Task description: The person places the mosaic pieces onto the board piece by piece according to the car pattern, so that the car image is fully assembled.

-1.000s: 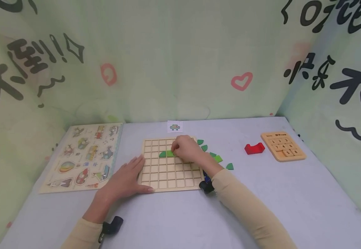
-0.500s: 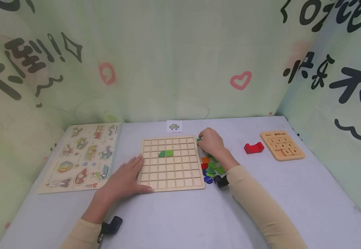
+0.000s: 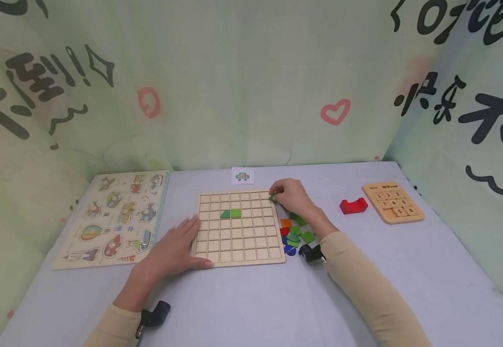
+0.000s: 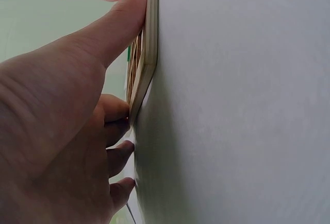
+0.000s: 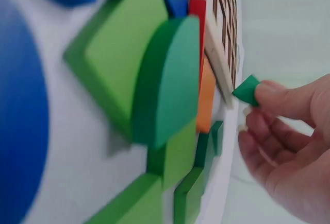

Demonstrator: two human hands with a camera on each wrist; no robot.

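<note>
The wooden grid board (image 3: 232, 245) lies flat on the table. Two pieces sit in its cells side by side: a dark green rounded piece (image 3: 225, 215) and a light green square (image 3: 236, 213). My left hand (image 3: 174, 249) rests at the board's near left corner, thumb along the front edge and fingers at the left side. Over the far right corner, my right hand (image 3: 295, 198) pinches a small dark green block (image 5: 246, 90) between thumb and fingertips; part of the block is hidden by them.
Several loose coloured blocks (image 3: 294, 231) lie right of the board. A small picture card (image 3: 242, 176) is behind it. A picture puzzle board (image 3: 111, 217) lies left; a red block (image 3: 354, 206) and a wooden number board (image 3: 393, 203) lie right.
My right hand has left the light green square on the board, gone right to the loose pieces, and now holds a dark green block back over the board's corner. The left hand stays put.
</note>
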